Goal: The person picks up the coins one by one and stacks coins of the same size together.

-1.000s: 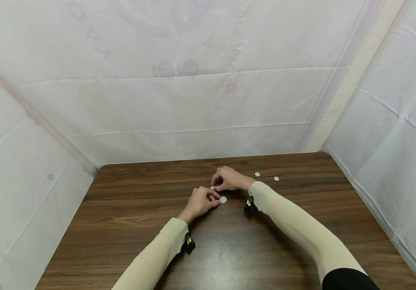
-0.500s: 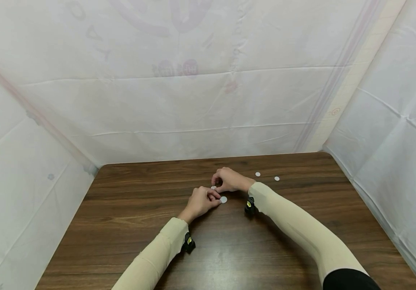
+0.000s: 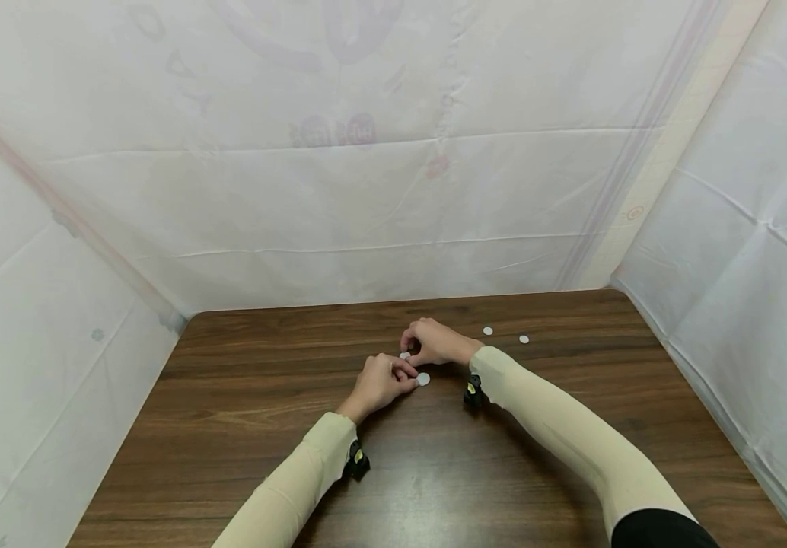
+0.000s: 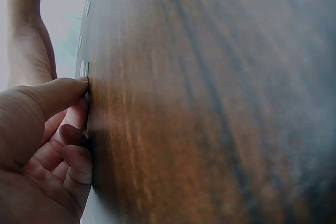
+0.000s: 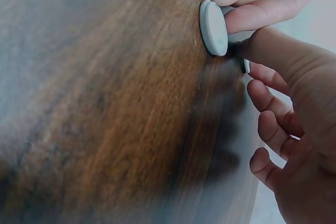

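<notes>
Dark-brown wood-grain table [image 3: 263,441], whitish faintly printed sheets [image 3: 297,205] behind & both sides. Two small flat round white discs [image 3: 488,331] lie nr far edge, R of hands & apart from each other. Long cream sleeves [image 3: 558,415] w/ small black wrist cams [image 3: 473,390] at cuffs. L hand [image 3: 378,383] pinches edge of nearer round white disc [image 3: 423,379], on table; can't tell if fully flat. R hand [image 3: 438,341] pinches farther round white disc [image 3: 404,355] nr it, b/w thumb & fingertip; fingers partly block that one. Vs 0.5 s ago: hands, grips, all four discs same; only head view shifts a hair.
</notes>
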{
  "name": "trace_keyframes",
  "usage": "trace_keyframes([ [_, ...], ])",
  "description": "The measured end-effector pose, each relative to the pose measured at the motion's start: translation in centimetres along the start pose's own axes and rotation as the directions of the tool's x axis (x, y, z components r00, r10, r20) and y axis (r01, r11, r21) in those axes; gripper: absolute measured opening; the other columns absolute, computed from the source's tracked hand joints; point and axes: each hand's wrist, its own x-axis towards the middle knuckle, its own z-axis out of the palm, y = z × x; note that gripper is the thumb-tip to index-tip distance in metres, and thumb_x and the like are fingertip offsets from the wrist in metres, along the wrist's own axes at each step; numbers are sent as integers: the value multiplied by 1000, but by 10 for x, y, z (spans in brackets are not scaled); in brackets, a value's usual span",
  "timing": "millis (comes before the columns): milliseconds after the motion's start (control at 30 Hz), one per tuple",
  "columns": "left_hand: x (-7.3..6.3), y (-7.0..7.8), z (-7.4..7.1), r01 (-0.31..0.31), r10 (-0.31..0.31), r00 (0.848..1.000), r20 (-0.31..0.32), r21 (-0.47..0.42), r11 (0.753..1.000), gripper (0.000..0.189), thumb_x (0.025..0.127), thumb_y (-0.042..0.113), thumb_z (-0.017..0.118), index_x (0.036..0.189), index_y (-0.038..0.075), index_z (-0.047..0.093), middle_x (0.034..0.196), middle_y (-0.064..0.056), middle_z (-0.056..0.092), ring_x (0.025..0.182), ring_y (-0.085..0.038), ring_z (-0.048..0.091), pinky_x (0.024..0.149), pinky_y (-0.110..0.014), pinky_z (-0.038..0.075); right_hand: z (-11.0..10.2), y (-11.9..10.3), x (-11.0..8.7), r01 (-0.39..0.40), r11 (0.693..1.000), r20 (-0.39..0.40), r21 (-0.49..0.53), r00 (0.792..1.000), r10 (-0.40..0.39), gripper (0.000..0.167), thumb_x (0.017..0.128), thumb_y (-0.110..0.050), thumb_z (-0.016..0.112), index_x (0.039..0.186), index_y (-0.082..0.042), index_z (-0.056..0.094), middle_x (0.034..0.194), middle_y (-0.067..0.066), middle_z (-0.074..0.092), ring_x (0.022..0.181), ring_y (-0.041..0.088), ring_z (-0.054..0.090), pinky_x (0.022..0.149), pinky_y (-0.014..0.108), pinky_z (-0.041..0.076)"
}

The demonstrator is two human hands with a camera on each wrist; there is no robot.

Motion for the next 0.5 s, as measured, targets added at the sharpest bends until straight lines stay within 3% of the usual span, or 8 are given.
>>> trace_keyframes([
  [500,0,-1,1,4,-4,1000,-10,27,1000,4,88,16,83,90,14,82,72,10,71,62,-2,61,58,-24,49,-3,8,-5,12,999,-55,41,998,-10,8,92,-17,74,100,-13,74,96,-3,66,86,11,59,80,29,51],
])
